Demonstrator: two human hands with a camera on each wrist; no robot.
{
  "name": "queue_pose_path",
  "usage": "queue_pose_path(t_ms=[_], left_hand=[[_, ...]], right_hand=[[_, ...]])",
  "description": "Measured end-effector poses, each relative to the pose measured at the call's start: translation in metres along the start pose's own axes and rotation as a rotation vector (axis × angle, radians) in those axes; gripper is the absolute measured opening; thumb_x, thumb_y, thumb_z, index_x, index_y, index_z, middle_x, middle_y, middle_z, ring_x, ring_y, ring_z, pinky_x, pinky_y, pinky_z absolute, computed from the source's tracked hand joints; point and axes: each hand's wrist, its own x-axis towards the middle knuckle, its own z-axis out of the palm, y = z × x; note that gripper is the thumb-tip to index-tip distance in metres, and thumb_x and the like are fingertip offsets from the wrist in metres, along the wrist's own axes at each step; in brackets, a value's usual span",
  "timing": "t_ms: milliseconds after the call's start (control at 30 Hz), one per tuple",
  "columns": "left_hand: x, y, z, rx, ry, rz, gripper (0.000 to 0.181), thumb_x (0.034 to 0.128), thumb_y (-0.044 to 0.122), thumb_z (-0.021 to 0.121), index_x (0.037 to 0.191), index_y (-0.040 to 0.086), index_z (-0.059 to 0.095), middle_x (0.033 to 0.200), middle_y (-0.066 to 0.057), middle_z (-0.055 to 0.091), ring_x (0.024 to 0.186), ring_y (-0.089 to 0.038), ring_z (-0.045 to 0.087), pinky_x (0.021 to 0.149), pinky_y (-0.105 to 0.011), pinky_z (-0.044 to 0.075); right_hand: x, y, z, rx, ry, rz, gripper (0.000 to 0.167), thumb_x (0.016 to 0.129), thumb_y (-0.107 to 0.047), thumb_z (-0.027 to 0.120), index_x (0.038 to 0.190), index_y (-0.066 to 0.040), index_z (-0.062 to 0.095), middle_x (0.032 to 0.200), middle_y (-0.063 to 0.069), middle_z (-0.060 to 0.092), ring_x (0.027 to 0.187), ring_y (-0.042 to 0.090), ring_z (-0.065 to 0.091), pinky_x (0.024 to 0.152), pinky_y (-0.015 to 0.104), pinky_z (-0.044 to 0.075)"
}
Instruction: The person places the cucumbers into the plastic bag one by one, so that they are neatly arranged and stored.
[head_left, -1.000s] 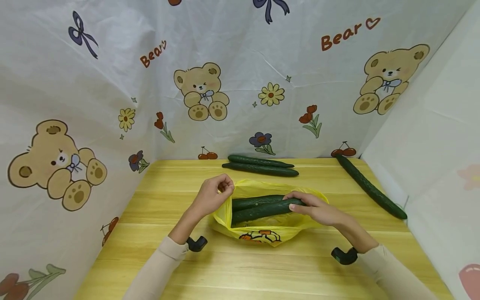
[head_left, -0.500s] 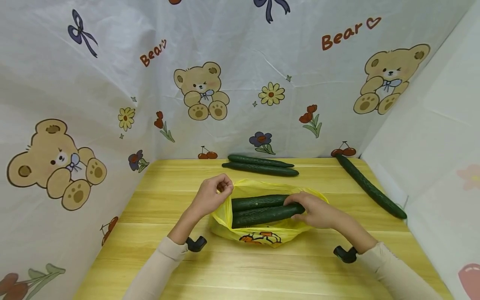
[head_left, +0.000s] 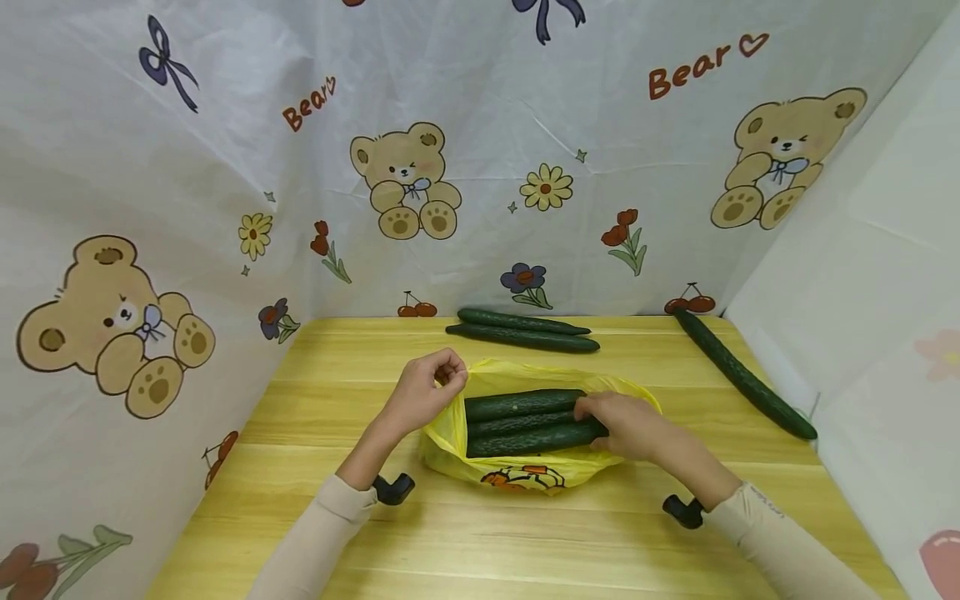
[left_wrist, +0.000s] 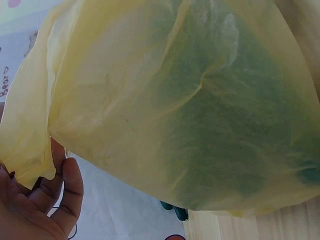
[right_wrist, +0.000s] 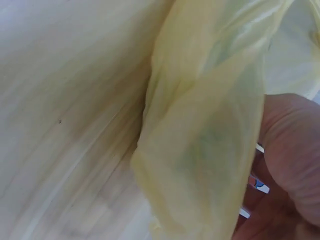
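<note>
A yellow plastic bag point(head_left: 450, 454) lies mouth up on the wooden table, with three dark green cucumbers point(head_left: 525, 440) side by side inside. My left hand point(head_left: 427, 390) pinches the bag's left rim between thumb and fingers; the left wrist view shows this hand point(left_wrist: 47, 200) at the bag's edge. Reaching in over the right rim, my right hand point(head_left: 630, 425) grips the right end of the front cucumber, its fingers partly covering that end. In the right wrist view, the bag's side point(right_wrist: 200, 145) hides the fingertips of this hand point(right_wrist: 292, 155).
Two more cucumbers point(head_left: 521, 337) lie together along the table's back edge. Another cucumber point(head_left: 742, 375) slants along the right side, near the white wall. A bear-print sheet point(head_left: 405, 267) stands behind and to the left of the wooden table point(head_left: 480, 542).
My right hand has lowered the front cucumber deeper into the bag and a little forward of the others. A third cucumber now shows between the two. My left hand stays on the rim.
</note>
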Motion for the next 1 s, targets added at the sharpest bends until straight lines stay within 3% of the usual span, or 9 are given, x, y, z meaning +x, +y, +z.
queue_pose_path(t_ms=[200, 400, 600, 800, 1000], left_hand=[[0.001, 0.002, -0.001, 0.0, 0.007, -0.002, 0.01, 0.1062, 0.023, 0.066, 0.097, 0.024, 0.069, 0.082, 0.007, 0.066, 0.074, -0.01, 0.064, 0.073, -0.028, 0.054], [0.001, 0.003, 0.0, -0.002, -0.001, 0.004, 0.009, 0.1067, 0.024, 0.065, 0.098, 0.023, 0.069, 0.083, 0.007, 0.066, 0.075, -0.01, 0.064, 0.073, -0.028, 0.055], [0.0, 0.001, 0.0, -0.001, -0.001, -0.013, 0.01, 0.1067, 0.023, 0.065, 0.097, 0.024, 0.069, 0.082, 0.007, 0.066, 0.074, -0.012, 0.064, 0.072, -0.028, 0.054], [0.0, 0.0, 0.001, 0.0, -0.008, -0.014, 0.01, 0.107, 0.024, 0.065, 0.098, 0.024, 0.069, 0.083, 0.006, 0.066, 0.075, -0.012, 0.064, 0.072, -0.028, 0.054], [0.001, 0.001, 0.001, -0.003, -0.009, -0.015, 0.01, 0.107, 0.024, 0.065, 0.098, 0.024, 0.069, 0.083, 0.005, 0.066, 0.075, -0.013, 0.065, 0.073, -0.028, 0.054]], right_hand=[[-0.004, 0.004, 0.003, -0.049, 0.088, 0.008, 0.032, 0.085, -0.017, 0.092, 0.109, -0.018, 0.07, 0.111, 0.001, 0.071, 0.105, 0.025, 0.069, 0.078, 0.04, 0.059], [-0.01, 0.007, -0.002, -0.014, 0.089, 0.033, 0.032, 0.087, -0.019, 0.091, 0.112, -0.018, 0.071, 0.111, 0.002, 0.072, 0.099, 0.022, 0.069, 0.074, 0.037, 0.057], [-0.018, 0.012, -0.011, 0.024, 0.125, 0.034, 0.033, 0.087, -0.019, 0.09, 0.115, -0.014, 0.073, 0.111, 0.005, 0.074, 0.099, 0.025, 0.071, 0.078, 0.041, 0.06], [-0.031, 0.026, -0.02, 0.036, 0.189, 0.046, 0.029, 0.089, -0.02, 0.088, 0.114, -0.014, 0.073, 0.112, 0.005, 0.074, 0.101, 0.026, 0.07, 0.085, 0.044, 0.06], [-0.051, 0.045, -0.032, 0.074, 0.277, 0.086, 0.024, 0.093, -0.021, 0.085, 0.113, -0.013, 0.075, 0.11, 0.004, 0.075, 0.1, 0.027, 0.069, 0.084, 0.044, 0.058]])
